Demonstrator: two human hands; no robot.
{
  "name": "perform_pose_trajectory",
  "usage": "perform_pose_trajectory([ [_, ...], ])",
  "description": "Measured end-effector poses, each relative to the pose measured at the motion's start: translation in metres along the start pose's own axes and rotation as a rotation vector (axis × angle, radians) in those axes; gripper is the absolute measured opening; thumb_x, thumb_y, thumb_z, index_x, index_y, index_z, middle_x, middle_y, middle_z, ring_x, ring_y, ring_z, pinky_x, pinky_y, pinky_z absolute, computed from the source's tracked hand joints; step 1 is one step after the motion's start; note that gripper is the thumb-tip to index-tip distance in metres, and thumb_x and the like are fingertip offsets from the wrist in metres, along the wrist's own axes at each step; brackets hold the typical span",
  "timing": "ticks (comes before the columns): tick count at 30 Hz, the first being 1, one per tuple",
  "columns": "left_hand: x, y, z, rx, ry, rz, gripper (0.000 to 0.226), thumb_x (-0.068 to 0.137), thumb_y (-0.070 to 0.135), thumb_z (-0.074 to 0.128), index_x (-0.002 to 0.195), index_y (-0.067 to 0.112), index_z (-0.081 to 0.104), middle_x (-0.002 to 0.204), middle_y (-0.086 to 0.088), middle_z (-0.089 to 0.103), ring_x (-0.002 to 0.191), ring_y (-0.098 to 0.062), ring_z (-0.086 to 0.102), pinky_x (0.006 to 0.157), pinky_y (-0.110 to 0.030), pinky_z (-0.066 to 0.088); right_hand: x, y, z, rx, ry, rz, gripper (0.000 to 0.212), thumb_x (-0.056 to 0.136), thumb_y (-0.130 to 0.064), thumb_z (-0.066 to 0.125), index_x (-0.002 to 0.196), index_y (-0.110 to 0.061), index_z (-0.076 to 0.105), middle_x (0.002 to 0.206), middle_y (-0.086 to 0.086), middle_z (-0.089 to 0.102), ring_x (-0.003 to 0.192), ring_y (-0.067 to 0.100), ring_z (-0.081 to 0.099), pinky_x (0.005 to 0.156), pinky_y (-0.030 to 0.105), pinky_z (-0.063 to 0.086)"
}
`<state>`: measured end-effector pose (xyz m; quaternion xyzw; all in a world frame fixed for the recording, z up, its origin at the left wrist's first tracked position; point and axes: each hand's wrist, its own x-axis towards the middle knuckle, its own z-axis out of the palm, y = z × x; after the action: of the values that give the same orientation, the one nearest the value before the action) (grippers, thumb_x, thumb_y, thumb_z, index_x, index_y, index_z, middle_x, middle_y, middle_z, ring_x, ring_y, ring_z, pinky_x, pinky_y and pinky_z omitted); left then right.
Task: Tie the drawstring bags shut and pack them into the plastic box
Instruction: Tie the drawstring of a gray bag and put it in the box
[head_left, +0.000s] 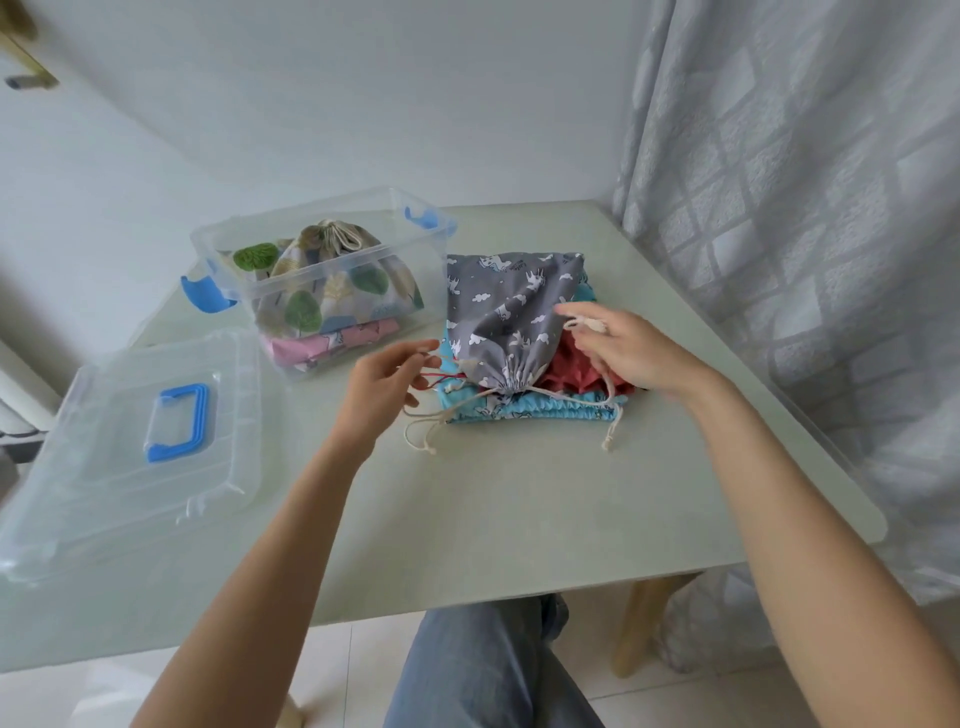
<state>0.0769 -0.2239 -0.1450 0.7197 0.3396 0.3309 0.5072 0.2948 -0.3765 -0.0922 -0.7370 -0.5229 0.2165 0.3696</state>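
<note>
Grey bag tops red and teal bags; lid lies left.

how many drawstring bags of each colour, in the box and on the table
In the plastic box:
tree-print bag: 1
pink bag: 1
On the table:
grey unicorn bag: 1
red bag: 1
turquoise bag: 1
Total: 5

both hands raised, fingers pinching
</note>
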Motion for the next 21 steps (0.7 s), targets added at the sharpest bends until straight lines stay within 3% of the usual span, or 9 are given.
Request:
perform_pose_trajectory([
  [3,0.003,0.002,-0.003,-0.016,0.015,0.029,0.023,0.094,0.003,0.049,0.11,0.007,0.065,0.084,0.004,0.067,0.056,0.003,0.055,0.055,-0.01,0.046,0.023,-0.013,0.021,-0.014,-0.003,-0.048,0.03,0.097,-0.005,0.046,0.12,-0.018,0.059,0.068,-0.003,0.057,0.045,-0.001,0.052,0.051,0.015,0.043],
  [5,0.007,0.007,-0.007,-0.04,0.031,0.057,0.02,0.092,0.003,0.053,0.108,0.004,0.065,0.084,0.001,0.068,0.059,0.003,0.058,0.063,-0.01,0.048,0.037,-0.016,0.036,0.024,-0.004,-0.051,0.025,0.095,-0.007,0.05,0.116,-0.013,0.062,0.069,-0.001,0.063,0.043,0.004,0.054,0.055,0.023,0.049],
  [7,0.012,0.012,-0.014,-0.021,0.05,0.106,0.017,0.088,0.007,0.06,0.104,0.007,0.067,0.085,-0.001,0.071,0.068,0.002,0.063,0.072,-0.011,0.05,0.048,-0.02,0.051,-0.006,-0.036,-0.054,0.022,0.094,-0.013,0.054,0.115,-0.02,0.059,0.063,-0.002,0.063,0.042,0.006,0.05,0.053,0.025,0.048],
  [9,0.021,0.015,-0.02,0.135,0.069,0.168,0.015,0.084,0.014,0.068,0.098,0.02,0.069,0.084,0.001,0.071,0.07,0.006,0.064,0.072,-0.007,0.048,0.056,-0.023,0.064,-0.156,-0.046,-0.071,0.018,0.091,-0.021,0.059,0.108,-0.021,0.055,0.061,-0.005,0.064,0.051,0.005,0.053,0.062,0.027,0.045],
  [12,0.031,0.018,-0.024,0.307,0.088,0.204,0.021,0.078,0.02,0.075,0.097,0.024,0.07,0.077,0.004,0.071,0.063,0.007,0.062,0.068,-0.008,0.049,0.064,-0.024,0.082,-0.241,-0.033,-0.023,0.021,0.086,-0.031,0.062,0.1,-0.018,0.052,0.078,-0.002,0.067,0.078,0.017,0.059,0.071,0.032,0.044],
  [14,0.035,0.02,-0.019,0.158,0.038,0.177,0.023,0.077,0.017,0.075,0.098,0.022,0.069,0.077,0.0,0.071,0.063,-0.003,0.065,0.071,-0.02,0.056,0.067,-0.025,0.089,-0.146,-0.045,-0.015,0.019,0.085,-0.028,0.066,0.099,-0.017,0.06,0.092,0.0,0.068,0.089,0.017,0.062,0.077,0.031,0.047],
  [16,0.039,0.024,-0.014,0.0,0.014,0.157,0.021,0.079,0.013,0.073,0.098,0.019,0.068,0.077,0.0,0.069,0.065,-0.01,0.066,0.072,-0.024,0.057,0.065,-0.03,0.09,0.071,-0.122,-0.056,0.019,0.087,-0.023,0.064,0.103,-0.012,0.065,0.09,-0.007,0.07,0.089,0.009,0.065,0.084,0.03,0.051],
  [18,0.045,0.028,-0.008,-0.062,0.018,0.164,0.018,0.082,0.012,0.07,0.099,0.017,0.069,0.076,-0.001,0.068,0.066,-0.012,0.065,0.075,-0.027,0.057,0.058,-0.037,0.09,0.305,-0.248,-0.081,0.02,0.091,-0.02,0.06,0.107,-0.009,0.065,0.073,-0.017,0.068,0.071,-0.002,0.063,0.07,0.015,0.05],
  [21,0.054,0.037,-0.002,-0.132,-0.004,0.156,0.014,0.085,0.01,0.066,0.098,0.017,0.069,0.074,0.001,0.068,0.069,-0.014,0.066,0.078,-0.029,0.057,0.059,-0.037,0.096,0.394,-0.257,-0.114,0.016,0.087,-0.021,0.065,0.101,-0.017,0.068,0.088,-0.005,0.071,0.08,0.003,0.066,0.077,0.02,0.051],
])
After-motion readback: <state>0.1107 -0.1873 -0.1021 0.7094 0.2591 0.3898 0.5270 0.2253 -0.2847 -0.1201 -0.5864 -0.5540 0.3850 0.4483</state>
